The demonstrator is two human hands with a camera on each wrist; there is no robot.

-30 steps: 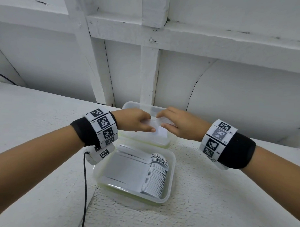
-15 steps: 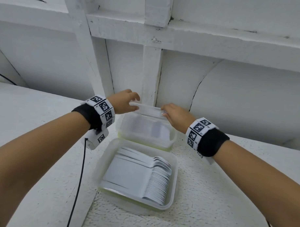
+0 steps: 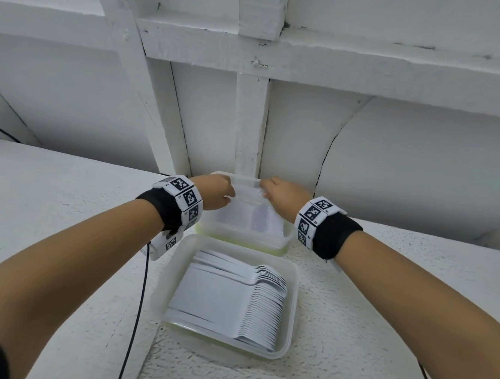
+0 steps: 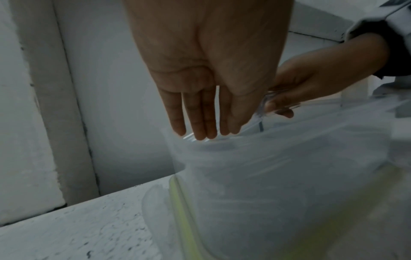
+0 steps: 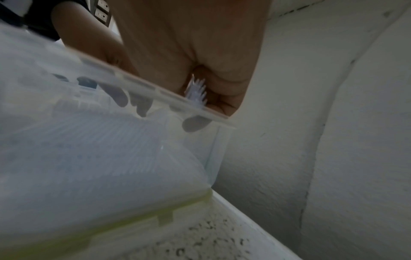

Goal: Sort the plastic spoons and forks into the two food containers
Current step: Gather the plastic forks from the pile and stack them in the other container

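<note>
Two translucent food containers stand on the white table. The near container [image 3: 293,304] is uncovered and holds a neat row of white plastic spoons [image 3: 267,303]. The far container [image 3: 241,237] has its clear lid [image 3: 245,195] raised and tilted toward me. Pale fork handles [image 5: 111,140] show faintly through its wall. My left hand [image 3: 214,193] pinches the lid's top edge, fingers [image 4: 200,123] straight behind it and thumb in front. My right hand [image 3: 279,196] grips the same edge on the right, its fingers curled over the lid rim [image 5: 144,84]. White tines [image 5: 196,91] show beside that palm.
A white wall with a vertical post [image 3: 248,118] rises directly behind the far container. A black cable [image 3: 136,313] runs down the table left of the near container. Rough white tabletop [image 3: 352,320] lies to the right.
A second ago both hands held a white bundle over the far container. They then moved to the lid's top edge, and the lid has since tipped slightly toward me.
</note>
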